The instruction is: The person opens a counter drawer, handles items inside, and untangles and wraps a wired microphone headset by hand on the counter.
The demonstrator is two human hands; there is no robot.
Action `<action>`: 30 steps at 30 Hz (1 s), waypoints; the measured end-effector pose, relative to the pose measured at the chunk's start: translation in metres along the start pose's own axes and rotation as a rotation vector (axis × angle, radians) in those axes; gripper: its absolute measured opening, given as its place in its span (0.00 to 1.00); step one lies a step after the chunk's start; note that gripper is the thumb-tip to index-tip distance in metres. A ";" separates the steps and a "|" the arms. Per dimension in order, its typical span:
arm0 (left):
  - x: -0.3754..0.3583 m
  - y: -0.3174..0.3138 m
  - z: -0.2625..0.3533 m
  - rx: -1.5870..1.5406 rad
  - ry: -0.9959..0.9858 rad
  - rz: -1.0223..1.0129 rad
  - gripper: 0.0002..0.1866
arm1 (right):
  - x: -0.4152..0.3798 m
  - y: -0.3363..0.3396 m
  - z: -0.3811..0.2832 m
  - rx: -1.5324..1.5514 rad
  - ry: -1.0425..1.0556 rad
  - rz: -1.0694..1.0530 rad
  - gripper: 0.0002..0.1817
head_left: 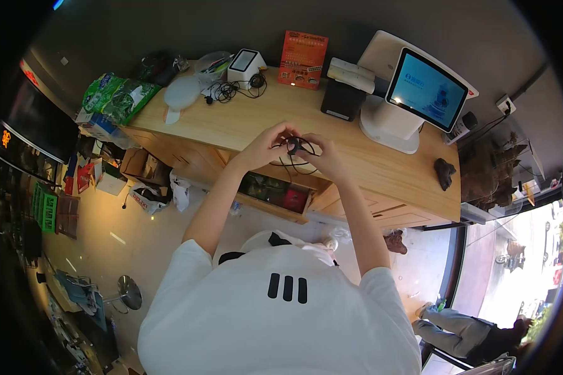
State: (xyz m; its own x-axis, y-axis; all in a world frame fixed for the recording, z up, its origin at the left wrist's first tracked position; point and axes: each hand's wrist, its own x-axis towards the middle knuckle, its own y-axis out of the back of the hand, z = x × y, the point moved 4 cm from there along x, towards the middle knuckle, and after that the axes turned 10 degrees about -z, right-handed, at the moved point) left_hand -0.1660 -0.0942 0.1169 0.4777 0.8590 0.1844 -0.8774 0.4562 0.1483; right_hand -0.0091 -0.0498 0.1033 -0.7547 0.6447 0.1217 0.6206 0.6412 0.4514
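Observation:
Both of my hands are raised over the front edge of the wooden counter (231, 128), close together. A looped black cable (292, 147) is between them, with loose loops and ends hanging below the fingers. My left hand (271, 147) is closed on the cable's left side. From the right, my right hand (321, 154) grips the same cable with bent fingers. Underneath the hands an open drawer (272, 190) shows dark and red items inside.
A screen terminal (428, 87), a black printer (344, 100), an orange sign (302, 59), a white device (244, 67) with tangled cable (231, 90), and a green bag (117, 97) stand on the counter. A person's legs (456, 331) show at lower right.

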 end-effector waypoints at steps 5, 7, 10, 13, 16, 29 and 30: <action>-0.033 0.011 -0.008 0.071 0.026 0.077 0.12 | 0.012 -0.026 -0.011 -0.232 0.071 0.050 0.17; -0.046 0.014 0.006 0.338 -0.089 0.134 0.13 | 0.019 -0.036 -0.023 -0.383 0.211 0.082 0.16; -0.072 0.018 0.017 0.695 -0.074 0.303 0.14 | 0.027 -0.052 -0.034 -0.201 0.011 -0.053 0.14; -0.098 0.026 0.014 0.403 0.206 0.331 0.12 | 0.040 -0.074 -0.044 -0.139 -0.064 -0.140 0.15; -0.119 0.030 0.008 0.358 0.161 0.389 0.10 | 0.054 -0.101 -0.031 -0.073 0.010 -0.180 0.15; -0.147 0.035 -0.023 0.563 0.174 0.551 0.14 | 0.074 -0.138 -0.030 -0.320 0.132 -0.265 0.15; -0.146 0.033 -0.029 0.610 0.185 0.548 0.14 | 0.072 -0.139 -0.022 -0.330 0.082 -0.271 0.15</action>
State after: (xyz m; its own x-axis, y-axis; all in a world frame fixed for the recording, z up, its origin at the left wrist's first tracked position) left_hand -0.2662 -0.1982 0.0666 -0.0709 0.9709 0.2289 -0.7805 -0.1969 0.5934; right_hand -0.1545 -0.1018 0.0681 -0.9038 0.4274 0.0238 0.3062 0.6067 0.7336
